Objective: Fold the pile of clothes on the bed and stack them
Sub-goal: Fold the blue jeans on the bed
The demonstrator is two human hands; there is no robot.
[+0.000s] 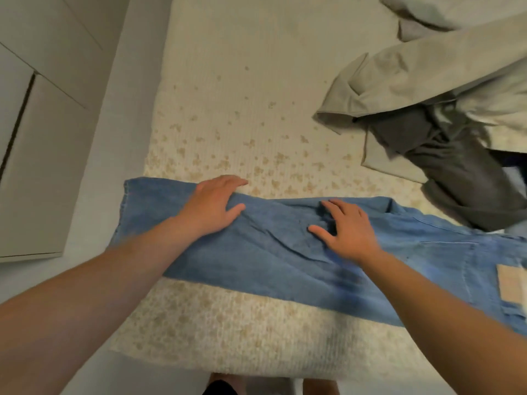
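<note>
Flat across the near part of the bed (233, 89) lies a pair of blue jeans (256, 252), stretched from left to right, with the leg hems at the left near the edge of the bed and the waist end with a tan patch (510, 283) running out of the picture at the right. Both hands rest on the denim with straight, spread fingers, holding nothing. The left hand (212, 205) presses on the far edge of the legs near the hems, its fingertips reaching just past the cloth onto the flowered bedcover. The right hand (346, 229) lies palm down near the middle of the jeans, beside a few creases in the fabric. Well apart from the hands, at the far right of the bed, sits the pile of unfolded clothes: a beige garment (427, 75) lies over a dark grey one (456, 181), whose lower end touches the far edge of the jeans. A pale pillow (445, 10) shows at the top right corner. Left of the bed stands a light cupboard (37, 138) on a pale floor
</note>
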